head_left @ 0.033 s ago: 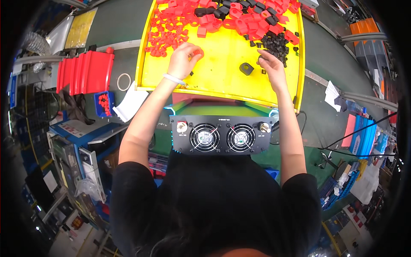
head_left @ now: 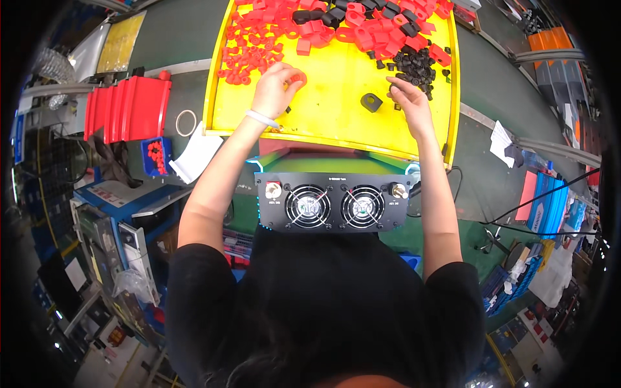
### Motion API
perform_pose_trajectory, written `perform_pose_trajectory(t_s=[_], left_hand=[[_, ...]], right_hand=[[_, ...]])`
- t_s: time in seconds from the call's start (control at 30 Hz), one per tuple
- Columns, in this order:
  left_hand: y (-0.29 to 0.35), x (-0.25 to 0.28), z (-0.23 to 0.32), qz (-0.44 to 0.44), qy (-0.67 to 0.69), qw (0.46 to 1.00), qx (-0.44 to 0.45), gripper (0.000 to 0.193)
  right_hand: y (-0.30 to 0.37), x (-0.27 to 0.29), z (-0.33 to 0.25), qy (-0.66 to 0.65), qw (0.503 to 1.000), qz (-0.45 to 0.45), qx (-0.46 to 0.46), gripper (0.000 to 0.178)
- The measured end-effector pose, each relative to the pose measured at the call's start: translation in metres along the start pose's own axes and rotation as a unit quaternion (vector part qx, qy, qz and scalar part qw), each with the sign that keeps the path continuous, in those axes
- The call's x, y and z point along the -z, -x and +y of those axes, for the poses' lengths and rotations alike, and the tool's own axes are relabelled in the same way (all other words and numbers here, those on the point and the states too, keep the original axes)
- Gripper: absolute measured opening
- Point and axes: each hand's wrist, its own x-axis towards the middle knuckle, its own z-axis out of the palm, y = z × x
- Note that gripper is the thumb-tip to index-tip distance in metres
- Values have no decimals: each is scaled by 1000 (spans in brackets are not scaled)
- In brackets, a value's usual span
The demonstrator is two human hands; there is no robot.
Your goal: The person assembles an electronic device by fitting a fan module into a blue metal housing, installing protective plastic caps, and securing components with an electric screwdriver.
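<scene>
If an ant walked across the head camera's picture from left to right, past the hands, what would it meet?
Red ribbed panels → pale ring → left hand, pinching a red piece → black block with a hole → right hand → white paper.

L hand (head_left: 273, 90) curled, R hand (head_left: 413, 110) bent, arms (head_left: 210, 194) fwd

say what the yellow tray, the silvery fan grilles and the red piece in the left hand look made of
Yellow tray: smooth painted metal or plastic; even colour leaves it open. Fan grilles: likely bright-finished metal wire, given the silvery shine. Red piece: probably plastic or rubber; solid red, finish unclear.
</scene>
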Motion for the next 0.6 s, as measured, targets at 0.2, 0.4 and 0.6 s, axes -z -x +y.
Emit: perform_pose_trajectory(t_s=[0.2,0.4,0.6], left_hand=[[0,-7,-3,8,-87,995,-57,14],[5,-8,-4,17,-117,990,-75,21],[11,-10,-15,22,-97,991,-87,25]], right_hand=[[7,-7,18,9,997,8,77,21],[12,-35,29,233,924,94,289,15],[14,-40,34,278,887,106,353,14]])
